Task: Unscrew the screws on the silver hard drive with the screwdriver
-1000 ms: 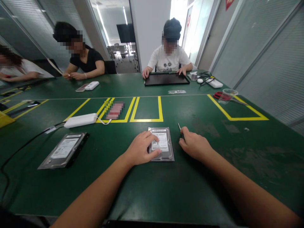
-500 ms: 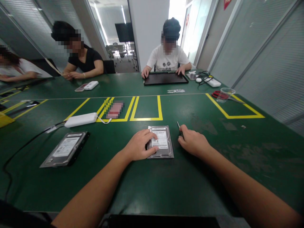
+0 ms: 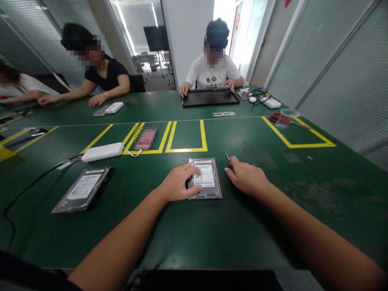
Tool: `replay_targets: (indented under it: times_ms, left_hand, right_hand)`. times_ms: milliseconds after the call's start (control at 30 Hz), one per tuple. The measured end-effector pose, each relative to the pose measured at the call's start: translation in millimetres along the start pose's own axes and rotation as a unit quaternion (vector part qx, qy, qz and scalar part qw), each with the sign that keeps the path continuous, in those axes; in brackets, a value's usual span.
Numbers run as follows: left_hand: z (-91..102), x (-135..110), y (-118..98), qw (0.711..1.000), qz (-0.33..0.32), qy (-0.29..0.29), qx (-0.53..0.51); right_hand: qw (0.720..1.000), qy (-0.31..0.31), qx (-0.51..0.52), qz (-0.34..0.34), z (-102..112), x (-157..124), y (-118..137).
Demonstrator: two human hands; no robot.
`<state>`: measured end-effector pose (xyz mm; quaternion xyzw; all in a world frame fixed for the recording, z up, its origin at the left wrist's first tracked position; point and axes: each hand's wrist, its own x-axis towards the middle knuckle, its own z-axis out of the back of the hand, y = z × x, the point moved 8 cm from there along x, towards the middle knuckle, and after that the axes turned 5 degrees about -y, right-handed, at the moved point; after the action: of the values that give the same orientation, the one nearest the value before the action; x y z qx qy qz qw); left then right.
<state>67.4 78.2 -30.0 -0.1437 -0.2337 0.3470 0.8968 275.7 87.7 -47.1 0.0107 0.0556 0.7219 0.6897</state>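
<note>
A silver hard drive [image 3: 209, 190] with a white label lies flat on the green table in front of me. My left hand [image 3: 179, 182] grips its left side, with the thumb and fingers reaching over the label. Just right of the drive, my right hand [image 3: 247, 174] holds a slim metal-tipped tool [image 3: 228, 158]. Its tip points up and away to the left, apart from the drive. The palm hides most of the tool, so its exact kind is unclear. Further left rests a second hard drive [image 3: 86, 186], set at an angle.
A white power strip [image 3: 102, 152] with a black cable lies behind the second drive. Yellow tape outlines [image 3: 186, 150] mark the table. A clear plastic cup [image 3: 287, 118] and red-handled tool [image 3: 278, 117] sit right. Across, a person handles a black flat panel [image 3: 211, 98].
My right thumb has moved slightly away from the tool, which still sits in that hand. The co-worker at the left has stretched an arm out to the left. The view has shifted a little.
</note>
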Motion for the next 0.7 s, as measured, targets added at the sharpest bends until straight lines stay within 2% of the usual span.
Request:
replay_targets:
  times_ms: [167, 467, 567, 700]
  left_hand:
    - [-1.4, 0, 4, 1.0, 0.003, -0.003, -0.006]
    - [-2.5, 3, 7, 1.0, -0.009, 0.0, -0.02]
    - [-2.7, 4, 9, 1.0, -0.006, 0.005, -0.022]
    - [-2.4, 4, 10, 1.0, -0.001, 0.009, -0.023]
  right_hand:
    - [1.0, 0.004, -0.002, -0.004, 0, 0, -2]
    - [0.999, -0.001, -0.027, -0.022, 19, 1, -16]
    - [0.998, 0.003, -0.039, -0.039, 22, 3, -39]
    - [0.996, 0.001, -0.021, -0.085, 24, 7, -95]
